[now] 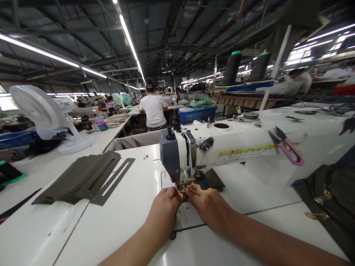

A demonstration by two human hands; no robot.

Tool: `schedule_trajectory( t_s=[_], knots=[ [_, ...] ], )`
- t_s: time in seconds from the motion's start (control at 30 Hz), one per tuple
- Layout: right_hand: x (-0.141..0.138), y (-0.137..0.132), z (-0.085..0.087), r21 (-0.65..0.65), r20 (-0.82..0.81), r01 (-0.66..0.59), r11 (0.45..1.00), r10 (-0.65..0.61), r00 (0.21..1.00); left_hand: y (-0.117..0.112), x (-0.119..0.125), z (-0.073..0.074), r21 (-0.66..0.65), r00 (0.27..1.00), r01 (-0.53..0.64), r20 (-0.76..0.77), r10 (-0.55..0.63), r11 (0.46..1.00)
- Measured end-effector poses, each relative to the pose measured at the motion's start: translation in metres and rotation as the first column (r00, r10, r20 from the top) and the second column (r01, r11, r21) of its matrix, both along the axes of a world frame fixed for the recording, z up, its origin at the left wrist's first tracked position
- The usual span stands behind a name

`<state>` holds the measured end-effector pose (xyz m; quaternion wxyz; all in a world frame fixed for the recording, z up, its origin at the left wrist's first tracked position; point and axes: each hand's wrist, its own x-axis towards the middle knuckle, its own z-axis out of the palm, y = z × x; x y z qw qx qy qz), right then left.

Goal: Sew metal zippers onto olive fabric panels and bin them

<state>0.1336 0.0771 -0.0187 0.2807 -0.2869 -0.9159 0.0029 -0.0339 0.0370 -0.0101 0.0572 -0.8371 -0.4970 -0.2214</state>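
Wide workshop hall beneath a dark roof (177,26) with strip lights (127,34); past the worktop's (133,192) far edge, a person in a white shirt (154,111), seen from behind, near a blue crate (198,116). White fan (41,107) off towards the far left corner. Across the worktop's right half, a white sewing machine (235,136), pink snips (290,149) against its side. Towards the left edge, an overlapping stack of dark cloth strips (77,177), long slots in the rightmost. At the worktop's middle, below the machine's head, a small dark piece (185,195), mostly hidden. Left hand (168,203) and right hand (210,207) close together around it, fingertips (192,190) drawn in; gripping or merely pressing, cannot tell. Just behind the right hand, a flat dark patch (215,179). Along the right edge, dark cloth with brassy clasps (323,198).
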Motion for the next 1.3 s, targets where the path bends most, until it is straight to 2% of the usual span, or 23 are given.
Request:
schedule_trajectory(
  t_s=[0.3, 0.63, 0.83, 0.9, 0.97, 1.03, 1.1, 1.17, 1.2, 1.27, 1.3],
  knots=[
    [0.0, -0.002, -0.001, -0.009, -0.071, -0.023, 1.0, 0.022, 0.997, 0.002, -0.001, -0.003, 0.027, 0.999, 0.014, 0.046, -0.015, 1.0],
    [0.0, 0.001, -0.003, -0.005, -0.013, 0.047, 0.999, -0.047, 0.999, 0.005, 0.001, -0.003, 0.034, 0.981, 0.026, 0.19, -0.032, 0.999],
    [0.011, 0.007, 0.011, -0.064, 0.014, -0.004, 0.998, 0.005, 1.0, 0.004, -0.002, -0.002, 0.051, 0.986, 0.012, 0.166, -0.02, 0.999],
    [0.022, 0.013, 0.016, -0.029, 0.065, 0.029, 0.999, -0.027, 0.998, 0.002, -0.004, 0.001, 0.075, 0.99, 0.015, 0.141, -0.026, 0.997],
    [0.034, 0.014, 0.018, 0.08, 0.147, 0.129, 0.988, -0.14, 0.979, -0.005, -0.002, 0.007, 0.128, 0.991, 0.055, 0.114, -0.07, 0.99],
    [0.042, 0.003, 0.018, 0.177, 0.21, 0.189, 0.966, -0.225, 0.951, -0.016, 0.004, 0.014, 0.17, 0.988, 0.123, 0.066, -0.136, 0.978],
    [0.044, -0.02, 0.017, 0.193, 0.218, 0.156, 0.969, -0.197, 0.956, -0.028, 0.013, 0.018, 0.179, 0.978, 0.202, 0.015, -0.208, 0.963],
    [0.042, -0.05, 0.017, 0.126, 0.165, 0.1, 0.987, -0.121, 0.979, -0.038, 0.022, 0.019, 0.135, 0.961, 0.275, -0.015, -0.276, 0.952],
    [0.041, -0.064, 0.018, 0.053, 0.138, 0.082, 0.995, -0.089, 0.987, -0.04, 0.024, 0.018, 0.109, 0.952, 0.306, -0.015, -0.307, 0.946],
    [0.042, -0.087, 0.021, -0.188, 0.078, 0.069, 0.98, -0.055, 0.995, -0.041, 0.026, 0.016, 0.065, 0.94, 0.338, 0.028, -0.34, 0.939],
    [0.043, -0.095, 0.022, -0.351, 0.052, 0.07, 0.934, -0.055, 0.997, -0.041, 0.025, 0.015, 0.05, 0.94, 0.329, 0.071, -0.332, 0.943]
  ],
)
